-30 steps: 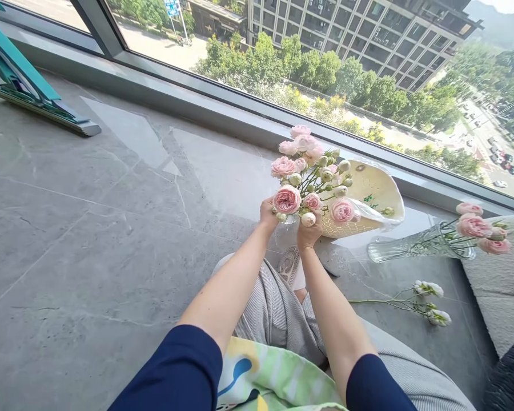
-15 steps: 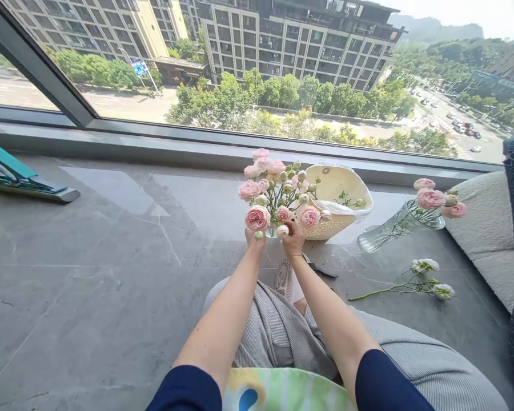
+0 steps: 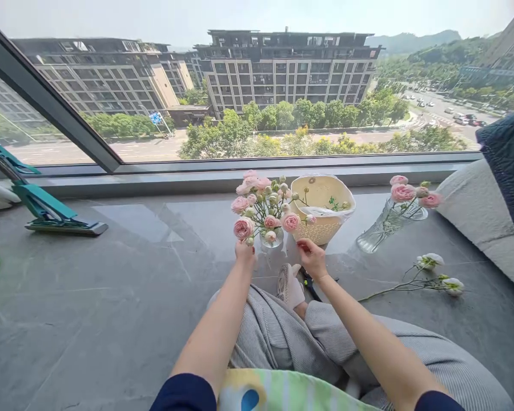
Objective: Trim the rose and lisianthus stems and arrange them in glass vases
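A small glass vase of pink roses stands on the grey floor in front of my knees. My left hand reaches up under the lowest rose on the left, fingers together at its stem. My right hand hovers just right of the vase, fingers loosely curled and apart, holding nothing. Black pruners lie on the floor just below it. A cream woven basket stands behind the vase.
A second glass vase with pink roses leans at the right. White flower stems lie on the floor near it. A pale cushion and dark blanket sit far right. A teal mop rests at the left by the window.
The view has tilted up toward the window. The vase now stands on the floor. My right hand has let go and drawn back to the right; my left hand stays at the left rose.
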{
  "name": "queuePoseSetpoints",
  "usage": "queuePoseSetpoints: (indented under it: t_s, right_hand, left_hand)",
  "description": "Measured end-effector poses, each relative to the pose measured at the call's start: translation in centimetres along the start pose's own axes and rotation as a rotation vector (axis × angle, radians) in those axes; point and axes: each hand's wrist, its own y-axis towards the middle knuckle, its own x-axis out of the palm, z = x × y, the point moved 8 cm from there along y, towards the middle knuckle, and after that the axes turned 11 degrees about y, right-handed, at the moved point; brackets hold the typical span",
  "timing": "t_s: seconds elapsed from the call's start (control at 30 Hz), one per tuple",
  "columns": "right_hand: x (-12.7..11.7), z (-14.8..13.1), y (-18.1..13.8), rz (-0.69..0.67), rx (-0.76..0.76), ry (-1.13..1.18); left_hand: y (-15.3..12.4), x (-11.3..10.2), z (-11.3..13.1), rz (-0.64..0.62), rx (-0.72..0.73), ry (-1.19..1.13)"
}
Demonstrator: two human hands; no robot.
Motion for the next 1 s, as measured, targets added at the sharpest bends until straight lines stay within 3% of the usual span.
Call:
queuePoseSetpoints:
  t_s: [0.13, 0.27, 0.43, 0.53, 0.73, 0.87, 1.0]
  right_hand:
    - [-2.3, -3.1, -0.3, 0.060, -0.054, 0.005]
    - [-2.2, -6.4, -0.7, 0.068, -0.115, -0.010]
    - [2.0, -11.8, 0.1, 0.035, -0.372, -0.212]
    - [5.7, -13.9, 1.6, -0.011, -0.482, -0.456]
    - [10.8, -13.5, 5.7, -0.200, -0.269, -0.846]
    - [12.0, -12.6, 7.0, -0.256, -0.159, -0.924]
    - [12.3, -12.0, 7.5, -0.255, -0.167, -0.927]
  left_hand:
    - [0.4, -1.5, 2.5, 0.027, 0.047, -0.020]
    - [0.4, -2.2, 5.9, -0.084, 0.203, -0.015]
    - [-1.2, -1.3, 8.6, -0.412, 0.502, 0.208]
    - [-1.9, -1.1, 8.9, -0.481, 0.624, 0.310]
    - [-3.0, 0.2, 9.3, -0.513, 0.715, 0.427]
    - [-3.7, 0.5, 10.2, -0.431, 0.778, 0.492]
    - [-3.8, 0.4, 11.0, -0.373, 0.836, 0.524]
